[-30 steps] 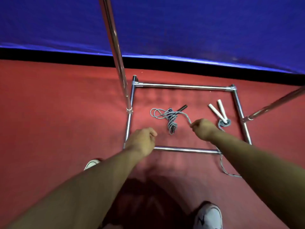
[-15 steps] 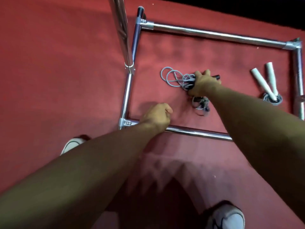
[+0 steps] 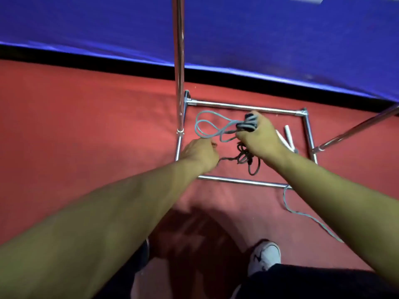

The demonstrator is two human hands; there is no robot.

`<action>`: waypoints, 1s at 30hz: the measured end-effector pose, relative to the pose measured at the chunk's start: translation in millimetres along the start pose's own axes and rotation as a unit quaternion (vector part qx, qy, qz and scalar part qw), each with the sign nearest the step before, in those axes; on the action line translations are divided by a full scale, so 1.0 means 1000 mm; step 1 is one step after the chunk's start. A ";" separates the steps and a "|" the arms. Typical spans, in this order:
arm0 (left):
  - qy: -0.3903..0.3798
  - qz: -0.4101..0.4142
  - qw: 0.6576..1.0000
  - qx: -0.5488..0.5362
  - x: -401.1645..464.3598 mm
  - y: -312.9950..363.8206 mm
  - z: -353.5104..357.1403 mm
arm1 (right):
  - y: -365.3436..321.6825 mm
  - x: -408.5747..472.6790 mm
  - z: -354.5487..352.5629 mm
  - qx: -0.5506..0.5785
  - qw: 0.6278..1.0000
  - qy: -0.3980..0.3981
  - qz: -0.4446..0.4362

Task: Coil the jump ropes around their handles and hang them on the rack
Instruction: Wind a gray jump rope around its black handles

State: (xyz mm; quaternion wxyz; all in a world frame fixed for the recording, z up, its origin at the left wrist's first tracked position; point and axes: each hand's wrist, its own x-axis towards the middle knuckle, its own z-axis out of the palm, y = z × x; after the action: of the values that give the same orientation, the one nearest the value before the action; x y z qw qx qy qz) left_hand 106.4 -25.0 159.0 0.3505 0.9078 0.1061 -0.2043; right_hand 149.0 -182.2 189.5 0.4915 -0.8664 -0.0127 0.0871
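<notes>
The rope I hold is pale grey-blue, its handle black with grey turns across it. Beside that handle, two white handles lie on the plain red carpet. The rack is shiny silver, the wall behind it deep blue.

The rope looping out to the left of the gripping right hand looks like smooth, faintly glossy grey-blue cord, and the handles inside that grip look like dark matt plastic or foam; which, I cannot tell. Around both hands the rack is polished, shiny metal tube, lying on matt red carpet with a fine nap. Just right of the grip, the white handles look like smooth plastic, and the wall beyond is a blue sheet with a soft sheen.
</notes>
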 end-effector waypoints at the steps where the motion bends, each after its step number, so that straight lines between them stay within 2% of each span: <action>1: 0.039 0.011 0.999 -0.032 -0.020 0.015 -0.015 | -0.034 -0.015 -0.017 0.046 0.999 0.015 -0.006; 4: 0.147 0.053 0.980 -0.123 -0.080 0.050 -0.050 | -0.113 -0.057 -0.059 0.204 0.979 0.007 0.025; 6: 0.189 0.090 0.961 -0.183 -0.112 0.065 -0.067 | -0.148 -0.086 -0.077 0.314 0.943 -0.056 0.092; 7: 0.196 0.112 0.950 -0.216 -0.126 0.070 -0.072 | -0.160 -0.102 -0.082 0.334 0.931 -0.086 0.117; 9: 0.154 0.149 0.934 -0.286 -0.150 0.080 -0.074 | -0.169 -0.134 -0.082 0.339 0.919 -0.129 0.157; 12: 0.012 0.141 0.909 -0.392 -0.179 0.082 -0.049 | -0.147 -0.166 -0.069 0.330 0.907 -0.155 0.209; 14: -0.046 0.111 0.909 -0.399 -0.179 0.066 -0.024 | -0.123 -0.175 -0.059 0.316 0.903 -0.148 0.250; 18: -0.073 0.086 0.947 -0.301 -0.152 0.042 0.004 | -0.089 -0.168 -0.047 0.325 0.894 -0.116 0.287; 19: -0.077 0.084 0.946 -0.304 -0.141 0.040 0.006 | -0.086 -0.161 -0.046 0.347 0.889 -0.105 0.281; 22: -0.041 0.081 0.934 -0.345 -0.131 0.055 -0.010 | -0.090 -0.140 -0.053 0.399 0.878 -0.097 0.244; 25: -0.051 0.099 0.917 -0.382 -0.125 0.062 -0.022 | -0.088 -0.126 -0.059 0.422 0.875 -0.123 0.204; 28: -0.008 0.138 0.932 -0.335 -0.118 0.057 -0.028 | -0.079 -0.115 -0.057 0.398 0.888 -0.121 0.196; 30: 0.009 0.134 0.941 -0.310 -0.111 0.054 -0.032 | -0.076 -0.110 -0.052 0.373 0.898 -0.109 0.206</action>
State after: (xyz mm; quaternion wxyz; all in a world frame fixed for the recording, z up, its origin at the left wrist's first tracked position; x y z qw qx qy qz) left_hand 34.7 -48.4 262.0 0.6377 0.7619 0.0446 -0.1043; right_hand 54.4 -198.8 295.1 0.7453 -0.5879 0.1455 0.2788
